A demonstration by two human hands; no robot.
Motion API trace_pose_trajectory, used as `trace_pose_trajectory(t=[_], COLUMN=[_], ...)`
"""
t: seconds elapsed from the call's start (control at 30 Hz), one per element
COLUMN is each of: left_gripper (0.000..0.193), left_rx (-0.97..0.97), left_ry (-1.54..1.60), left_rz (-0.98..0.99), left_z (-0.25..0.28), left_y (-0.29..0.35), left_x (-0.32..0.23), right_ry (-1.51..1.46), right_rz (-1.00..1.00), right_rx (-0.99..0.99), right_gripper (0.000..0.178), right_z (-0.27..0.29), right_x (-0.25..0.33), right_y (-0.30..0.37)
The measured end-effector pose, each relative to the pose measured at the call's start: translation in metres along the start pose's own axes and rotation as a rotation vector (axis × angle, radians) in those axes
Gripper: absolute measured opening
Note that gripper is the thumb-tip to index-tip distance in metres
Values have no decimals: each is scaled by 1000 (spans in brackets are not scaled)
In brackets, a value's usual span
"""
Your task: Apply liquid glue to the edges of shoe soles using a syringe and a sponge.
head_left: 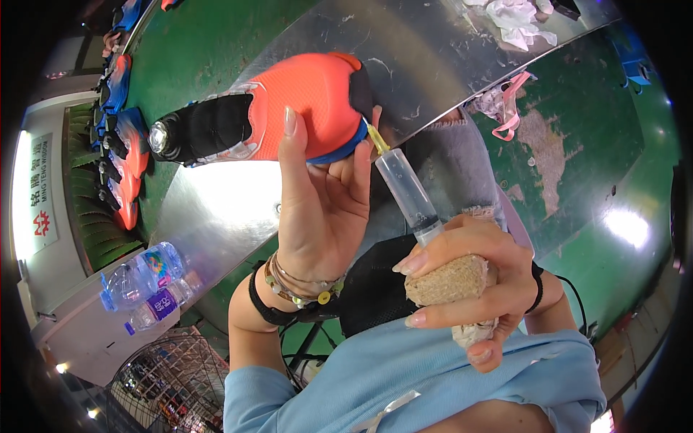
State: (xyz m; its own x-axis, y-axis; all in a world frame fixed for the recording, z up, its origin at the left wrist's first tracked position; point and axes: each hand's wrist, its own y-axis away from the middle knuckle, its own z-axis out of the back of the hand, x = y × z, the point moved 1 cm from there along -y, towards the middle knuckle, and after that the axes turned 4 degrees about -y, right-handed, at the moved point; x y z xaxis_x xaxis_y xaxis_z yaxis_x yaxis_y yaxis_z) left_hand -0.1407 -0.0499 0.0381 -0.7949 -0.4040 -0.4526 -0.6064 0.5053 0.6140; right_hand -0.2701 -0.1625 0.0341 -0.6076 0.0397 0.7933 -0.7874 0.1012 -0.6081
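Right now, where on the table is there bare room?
Bare metal tabletop shows between the orange shoe and the crumpled white tissue; the glare-lit stretch between shoe and plastic bottles looks free. Crowded: the bottles' end and the tissue's corner.

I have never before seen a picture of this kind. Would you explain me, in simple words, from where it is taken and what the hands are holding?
There is no machine here: these are a person's bare hands, seen from a wide camera worn on the head and looking down, so straight edges look bent. The left hand holds an orange, blue and black shoe. The right hand holds a syringe and a tan block; the syringe's yellow tip points at the shoe's edge. White crumpled material lies on the metal table. At left are plastic bottles and more shoes.
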Motion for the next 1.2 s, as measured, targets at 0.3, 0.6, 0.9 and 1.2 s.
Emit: trace_pose_trajectory(t=[0.3,0.6,0.9,1.2], left_gripper=[47,45,52,40], left_rx=[37,-64,-964,33], left_ry=[-11,-244,-554,-811], left_rz=[-25,-267,-719,-476], left_z=[-4,69,183,13], left_y=[-4,-36,-126,-170], left_x=[-2,-91,-301,-198], right_ry=[-59,67,178,243], right_rz=[-50,-102,-56,-84], right_rx=[-33,-222,-428,-609], right_gripper=[36,42,45,51], right_z=[7,46,61,89], right_x=[0,6,-10,-35], right_y=[1,8,7,-6])
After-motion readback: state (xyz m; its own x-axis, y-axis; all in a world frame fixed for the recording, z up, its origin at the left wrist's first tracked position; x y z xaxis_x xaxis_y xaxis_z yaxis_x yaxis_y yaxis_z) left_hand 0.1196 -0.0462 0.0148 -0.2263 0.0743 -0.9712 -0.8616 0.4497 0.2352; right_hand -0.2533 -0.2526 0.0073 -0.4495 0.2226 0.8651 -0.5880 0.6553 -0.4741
